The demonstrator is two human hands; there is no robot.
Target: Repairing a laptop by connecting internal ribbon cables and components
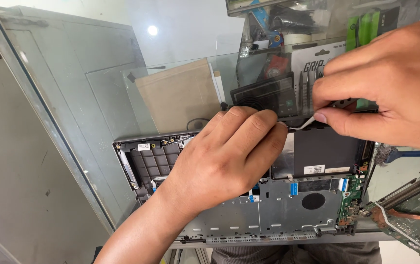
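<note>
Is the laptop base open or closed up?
Open: the laptop base lies with its cover off, inner metal frame and small green board exposed; a motherboard lies separately beside it.

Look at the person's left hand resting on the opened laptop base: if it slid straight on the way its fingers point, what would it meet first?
Probably the thin white strip pinched by the right hand; the left hand points toward it, fingertips almost touching it, though depth is unclear.

Two hands are in view, the left hand and the right hand. One opened laptop chassis lies on one glass table. One removed motherboard sits right of the chassis, one brown envelope behind it, and one thin white strip above it.
</note>
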